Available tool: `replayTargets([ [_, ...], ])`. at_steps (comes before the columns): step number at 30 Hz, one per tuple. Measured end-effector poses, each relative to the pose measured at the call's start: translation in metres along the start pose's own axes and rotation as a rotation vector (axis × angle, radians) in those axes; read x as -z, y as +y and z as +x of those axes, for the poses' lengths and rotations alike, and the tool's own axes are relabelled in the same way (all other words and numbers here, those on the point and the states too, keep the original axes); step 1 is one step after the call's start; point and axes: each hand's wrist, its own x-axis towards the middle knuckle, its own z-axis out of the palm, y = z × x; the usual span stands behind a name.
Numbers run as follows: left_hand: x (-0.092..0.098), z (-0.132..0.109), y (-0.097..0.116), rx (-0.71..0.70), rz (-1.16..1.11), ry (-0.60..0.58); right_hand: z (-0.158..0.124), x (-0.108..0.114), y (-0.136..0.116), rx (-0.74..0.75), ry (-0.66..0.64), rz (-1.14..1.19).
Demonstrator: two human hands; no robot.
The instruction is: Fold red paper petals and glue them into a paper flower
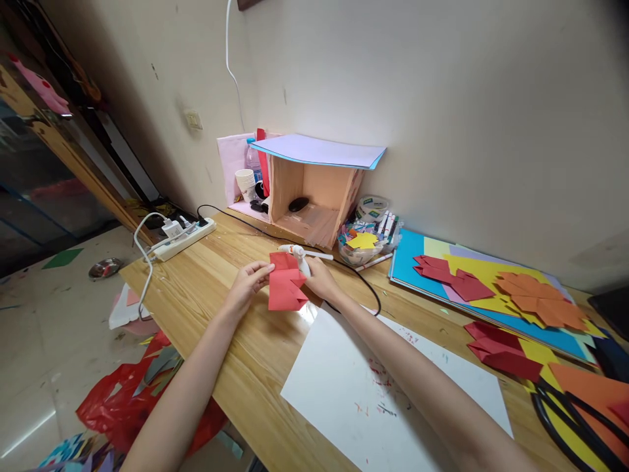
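Observation:
A folded red piece of paper (pixel 285 288) with notches cut along its right side is pinched by its upper left edge in my left hand (pixel 251 278). My right hand (pixel 320 278) is closed around a white hot glue gun (pixel 301 259), just beyond the paper's right edge. The gun's nozzle points left, over the top of the paper, and a glue stick (pixel 319 255) juts from its back. Whether the nozzle touches the paper I cannot tell. A black cord (pixel 366 278) loops from near my right hand. Under my right forearm lies a marked white sheet (pixel 334 380).
A power strip (pixel 181 241) sits at the table's left edge. Behind my hands stand an open cardboard box (pixel 314 196) and a plastic tub of markers (pixel 363 246). Coloured paper (pixel 407 255), red cut-outs (pixel 501 351), an orange flower (pixel 540 298) and black-handled scissors (pixel 574 419) lie to the right.

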Motion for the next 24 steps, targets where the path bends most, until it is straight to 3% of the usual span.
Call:
replayTargets([
  [7,-0.012,-0.008,0.0,0.009,0.095,-0.155,-0.024,0.021,-0.002,-0.013,-0.087,0.019],
  [11,-0.018,-0.011,-0.002,-0.008,0.126,-0.197,-0.055,0.043,-0.008,-0.116,0.064,0.174],
  [13,-0.021,-0.011,-0.005,-0.003,0.159,-0.211,-0.067,0.048,-0.012,-0.178,0.046,0.377],
  [17,-0.025,-0.011,-0.01,0.049,0.208,-0.239,-0.077,0.042,-0.016,-0.258,-0.072,0.729],
  [24,-0.027,-0.009,-0.018,0.178,0.085,-0.313,-0.08,0.032,-0.012,-0.323,0.088,0.747],
])
